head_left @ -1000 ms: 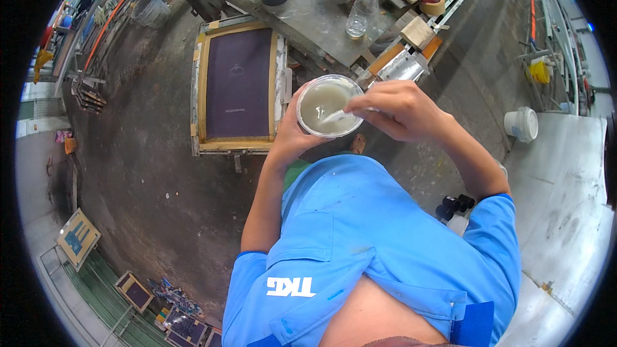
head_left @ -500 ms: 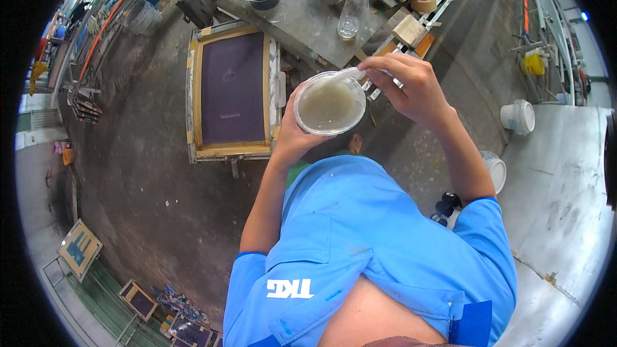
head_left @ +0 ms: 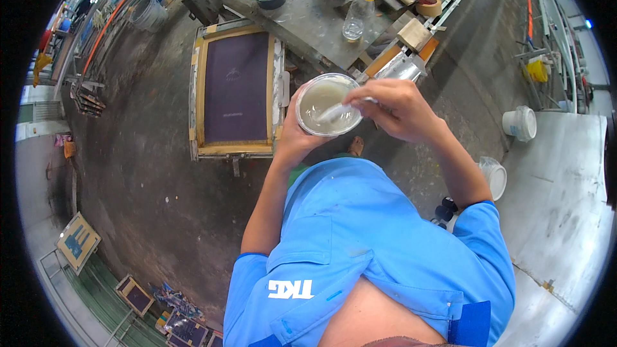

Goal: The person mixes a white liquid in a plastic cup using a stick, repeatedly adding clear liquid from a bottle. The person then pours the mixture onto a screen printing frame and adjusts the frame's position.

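Clear glossy plastic cup [head_left: 319, 133], shiny wet-looking liquid [head_left: 321, 97], smooth translucent plastic spoon [head_left: 334, 113], clear shiny plastic bottle [head_left: 357, 20], dull scuffed metal-looking table [head_left: 308, 22], matt bare-wood block [head_left: 414, 35], creased matt cloth shirt [head_left: 385, 205], rough stained matt floor [head_left: 148, 154]

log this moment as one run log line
left hand: holds round clear plastic cup of greyish liquid | right hand: grips whitish plastic utensil, tip inside cup | nearby: purple rectangular framed screen

Open room between right hand [head_left: 393, 108] and white bucket [head_left: 519, 124]; spoon [head_left: 333, 114] and fingers crowd right side of cup [head_left: 323, 133], bottle [head_left: 355, 20] and table [head_left: 308, 31] block ahead, framed screen [head_left: 236, 87] left.
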### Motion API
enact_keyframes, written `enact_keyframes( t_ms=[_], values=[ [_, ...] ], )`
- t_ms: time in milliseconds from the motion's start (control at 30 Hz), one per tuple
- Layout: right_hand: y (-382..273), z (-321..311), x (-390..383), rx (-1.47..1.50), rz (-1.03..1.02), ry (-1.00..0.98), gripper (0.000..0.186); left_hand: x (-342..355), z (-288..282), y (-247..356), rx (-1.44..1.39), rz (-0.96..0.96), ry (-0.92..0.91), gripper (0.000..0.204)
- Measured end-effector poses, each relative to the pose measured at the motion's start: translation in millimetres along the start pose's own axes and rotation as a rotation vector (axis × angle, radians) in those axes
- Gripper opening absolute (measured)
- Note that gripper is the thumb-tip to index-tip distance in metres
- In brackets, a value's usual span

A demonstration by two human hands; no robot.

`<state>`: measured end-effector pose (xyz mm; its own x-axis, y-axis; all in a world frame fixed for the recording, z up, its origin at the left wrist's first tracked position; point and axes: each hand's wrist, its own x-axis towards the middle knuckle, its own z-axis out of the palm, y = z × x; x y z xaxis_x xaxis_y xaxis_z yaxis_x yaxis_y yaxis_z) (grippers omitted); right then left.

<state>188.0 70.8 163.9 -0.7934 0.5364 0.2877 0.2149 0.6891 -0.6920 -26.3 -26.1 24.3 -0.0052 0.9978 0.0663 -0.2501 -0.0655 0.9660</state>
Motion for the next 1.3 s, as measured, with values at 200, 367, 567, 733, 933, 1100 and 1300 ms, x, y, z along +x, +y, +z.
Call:
enact_keyframes(
  t_ms=[200, 367, 567, 733, 933, 1100, 1300],
  values=[
    [10, -12, 7, -0.106, -0.017, 0.011, 0.019, -6, 0, 4, -0.012, -0.004, 0.011, 0.114],
    [26, 22, 23, -0.110, -0.096, 0.098, 0.021, -6, 5, 0, -0.046, -0.070, -0.067, 0.114],
    [113, 10, 61, 0.153, 0.296, 0.684, 0.061, -18, -4, -4, -0.074, -0.105, 0.035, 0.117],
    [295, 6, 50, 0.054, 0.596, 0.626, 0.121, -23, -17, 7, -0.015, -0.074, 0.209, 0.111],
    [290, 29, 92, 0.186, 0.475, 0.365, 0.117, -37, -34, 10, -0.040, -0.021, 0.321, 0.108],
    [175, -9, 93, 0.076, 0.192, -0.018, 0.081, -36, -44, 13, -0.042, -0.001, 0.351, 0.105],
    [18, -48, 111, -0.686, -0.065, -0.674, 0.072, -33, -49, 6, 0.012, 0.023, 0.335, 0.105]
  ],
)
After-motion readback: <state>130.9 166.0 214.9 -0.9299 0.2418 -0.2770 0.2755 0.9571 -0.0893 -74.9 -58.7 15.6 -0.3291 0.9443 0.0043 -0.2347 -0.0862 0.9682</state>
